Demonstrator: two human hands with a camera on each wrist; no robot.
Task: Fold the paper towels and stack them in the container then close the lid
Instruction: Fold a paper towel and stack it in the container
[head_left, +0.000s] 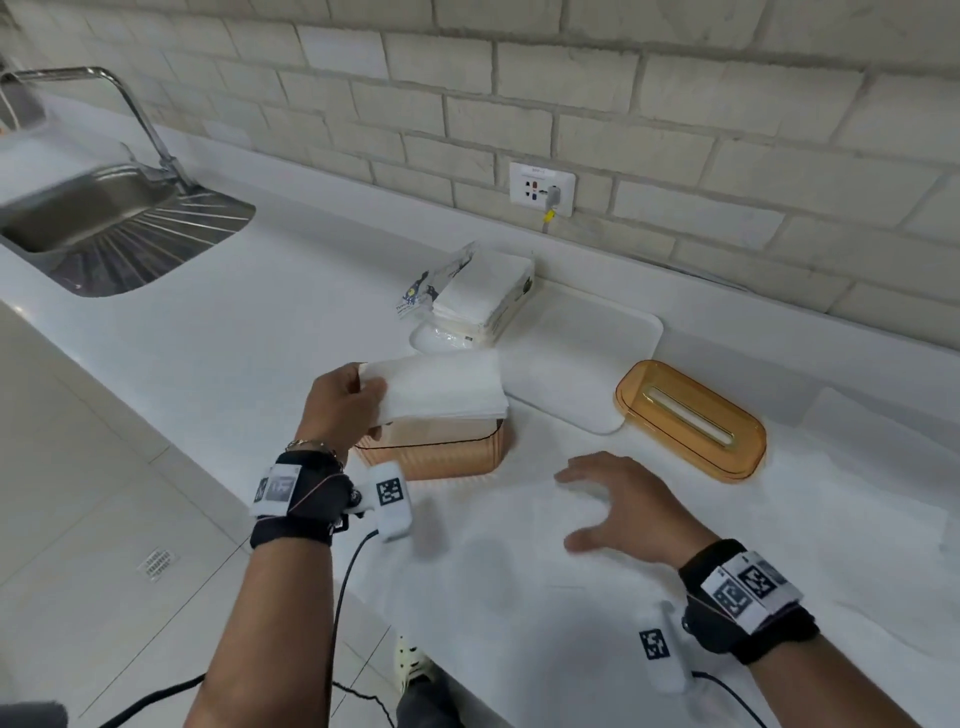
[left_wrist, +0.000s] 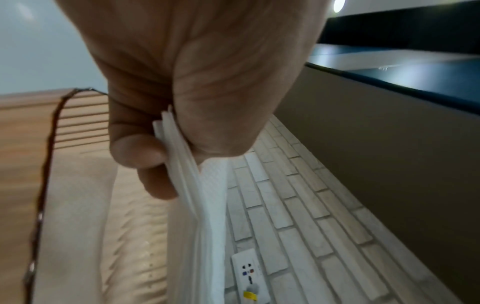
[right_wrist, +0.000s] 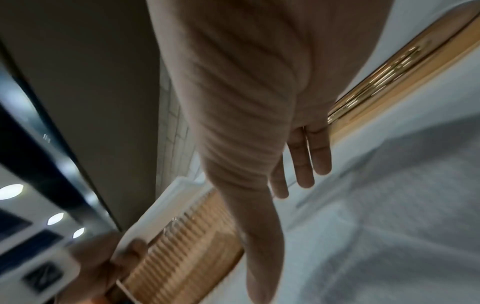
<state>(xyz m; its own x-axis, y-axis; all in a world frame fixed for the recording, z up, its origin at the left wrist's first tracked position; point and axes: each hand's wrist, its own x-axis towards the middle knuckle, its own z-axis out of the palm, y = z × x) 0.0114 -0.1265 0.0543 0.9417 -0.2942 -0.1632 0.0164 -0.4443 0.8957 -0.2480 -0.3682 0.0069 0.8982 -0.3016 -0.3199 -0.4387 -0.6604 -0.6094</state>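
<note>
1. Towels (head_left: 441, 387), folded into a flat white stack, sit over the open top of the container (head_left: 441, 457), held at their left end.
2. Left hand (head_left: 337, 405) has its grip closed on that end: the left wrist view shows the thumb (left_wrist: 215, 115) on one side of the layers (left_wrist: 192, 205) and fingers (left_wrist: 135, 148) on the other.
3. Container is amber and ribbed and stands on the white desk (head_left: 260, 322), just in front of the left wrist.
4. Right hand (head_left: 618, 509) hovers over a spread sheet (head_left: 519, 571) on the desk, grip open, fingers (right_wrist: 309, 160) straight and spread, holding nothing.
5. Lid (head_left: 691, 418), amber with a slot, lies on the desk to the right of the container, well apart from it.
6. A white tray (head_left: 587, 358) lies between them, farther back.
7. An opened pack (head_left: 478, 296) of towels rests near the brick wall, under a socket (head_left: 540, 188).
8. A sink (head_left: 104, 218) with a tap is at far left.
</note>
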